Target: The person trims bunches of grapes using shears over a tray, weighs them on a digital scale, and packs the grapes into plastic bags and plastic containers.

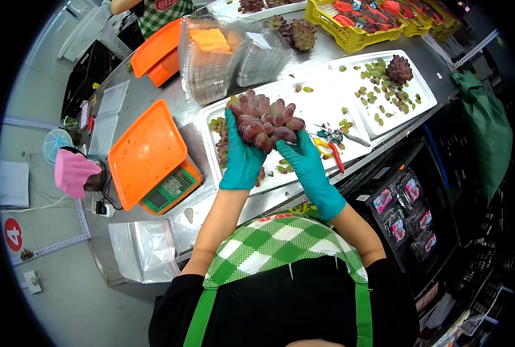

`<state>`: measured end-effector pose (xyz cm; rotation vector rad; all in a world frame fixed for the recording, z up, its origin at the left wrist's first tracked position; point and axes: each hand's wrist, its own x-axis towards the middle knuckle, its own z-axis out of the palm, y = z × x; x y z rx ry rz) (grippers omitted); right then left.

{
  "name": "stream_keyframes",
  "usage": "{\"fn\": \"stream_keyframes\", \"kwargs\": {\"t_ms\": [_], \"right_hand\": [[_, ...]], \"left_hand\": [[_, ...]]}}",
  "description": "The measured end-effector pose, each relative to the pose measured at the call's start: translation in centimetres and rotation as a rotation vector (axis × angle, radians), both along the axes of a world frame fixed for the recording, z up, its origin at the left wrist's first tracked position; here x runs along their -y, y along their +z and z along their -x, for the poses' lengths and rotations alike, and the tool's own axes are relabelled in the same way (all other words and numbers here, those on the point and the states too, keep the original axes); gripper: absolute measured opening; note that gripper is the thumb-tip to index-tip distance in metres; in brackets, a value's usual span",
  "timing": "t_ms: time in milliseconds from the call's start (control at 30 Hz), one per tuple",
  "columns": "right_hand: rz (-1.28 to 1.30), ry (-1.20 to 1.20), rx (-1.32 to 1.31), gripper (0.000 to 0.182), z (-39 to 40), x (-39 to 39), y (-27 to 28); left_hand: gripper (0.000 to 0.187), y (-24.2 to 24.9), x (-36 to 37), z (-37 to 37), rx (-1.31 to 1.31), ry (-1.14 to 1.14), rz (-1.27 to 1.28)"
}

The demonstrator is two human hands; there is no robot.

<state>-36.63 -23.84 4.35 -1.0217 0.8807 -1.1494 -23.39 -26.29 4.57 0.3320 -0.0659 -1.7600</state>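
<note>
A bunch of reddish-purple grapes (pixel 263 118) is held up between my two teal-gloved hands, above a white tray (pixel 321 107). My left hand (pixel 240 159) grips the bunch along its left side, and my right hand (pixel 307 168) has its fingers closed on the lower right. More grapes (pixel 218 128) lie at the tray's left end, partly hidden behind my left hand. Just right of my right hand, pruning shears with red and yellow handles (pixel 330 149) rest beside a grey-handled cutting tool (pixel 353 137). Loose green and reddish grapes (pixel 345 124) are scattered around them.
A second white tray (pixel 424 95) holds loose grapes and a dark bunch (pixel 399 69). An orange scale (pixel 147 153) stands left, near plastic bags (pixel 144 251). Stacked clear containers (pixel 208 61) rise behind the tray. Yellow crates (pixel 353 37) sit at back right. Another person's apron (pixel 162 14) shows beyond.
</note>
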Motion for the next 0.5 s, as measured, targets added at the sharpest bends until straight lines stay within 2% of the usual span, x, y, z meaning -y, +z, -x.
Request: {"fn": "stream_keyframes", "kwargs": {"t_ms": [67,167,300,333,433,500], "right_hand": [[0.049,-0.007,0.008,0.053,-0.2,0.1,-0.2],[0.021,-0.004,-0.172,0.045,-0.1,-0.4,0.4],[0.212,-0.090,-0.373,0.055,-0.2,-1.3,1.0],[0.250,-0.090,-0.400,0.061,-0.2,-1.3,1.0],[0.266,-0.002,-0.369,0.067,0.3,-1.5,2.1],[0.189,-0.030,-0.157,0.070,0.6,-1.7,2.4]], "left_hand": [[0.064,-0.2,-0.1,0.1,0.020,-0.010,-0.020],[0.063,0.1,-0.5,0.4,0.067,-0.014,0.017],[0.053,-0.6,-0.7,0.5,0.050,0.036,0.099],[0.045,-1.5,-0.9,0.1,0.028,0.006,0.243],[0.041,-2.8,-0.6,-0.4,-0.128,-0.046,0.398],[0.051,-1.9,-0.8,-0.5,-0.025,0.049,0.316]]}}
